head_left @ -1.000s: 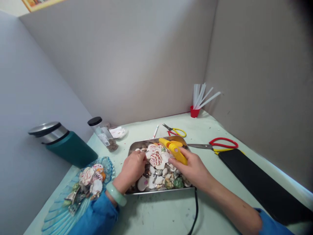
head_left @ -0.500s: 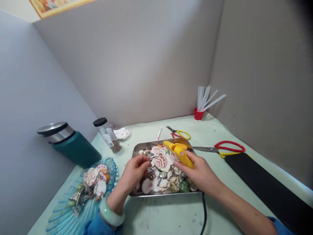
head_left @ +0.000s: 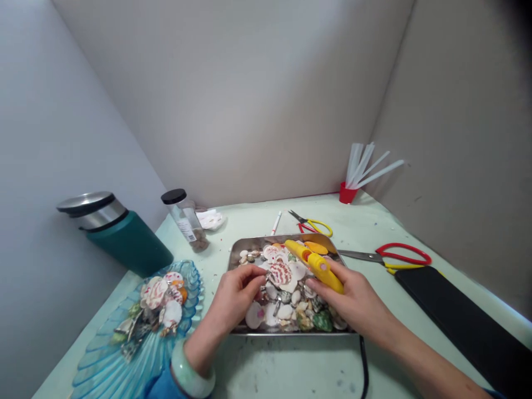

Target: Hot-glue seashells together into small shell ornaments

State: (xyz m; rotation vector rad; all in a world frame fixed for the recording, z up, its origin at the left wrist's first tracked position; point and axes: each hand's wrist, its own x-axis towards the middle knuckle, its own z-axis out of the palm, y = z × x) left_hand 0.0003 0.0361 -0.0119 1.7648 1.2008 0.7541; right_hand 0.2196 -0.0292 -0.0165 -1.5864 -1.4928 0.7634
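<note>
My right hand (head_left: 359, 302) is wrapped round a yellow hot glue gun (head_left: 313, 261), whose nozzle end reaches over the metal tray (head_left: 291, 334). A pinch of thumb and forefinger closes my left hand (head_left: 233, 296) at the tray's left part; whatever sits between the fingertips is too small to make out. Those fingertips are right beside a red-and-white striped scallop shell (head_left: 281, 272), which lies on white shells near the tray's middle. Around it the tray holds many small shells, with a green one (head_left: 322, 320) at the front right and an orange one (head_left: 316, 247) at the back.
A blue shell-shaped dish (head_left: 166, 363) with a shell cluster (head_left: 160, 299) stands left, beside a teal bottle (head_left: 128, 244) and a black-lidded jar (head_left: 185, 221). Behind the tray are a marker (head_left: 276, 223), small scissors (head_left: 313, 223) and glue sticks (head_left: 366, 166). Large scissors (head_left: 403, 254) and a black case (head_left: 453, 316) lie right.
The camera view has shifted, so the tray and the items on the right appear further right. Both hands keep nearly the same places over the tray, the glue gun still in my right.
</note>
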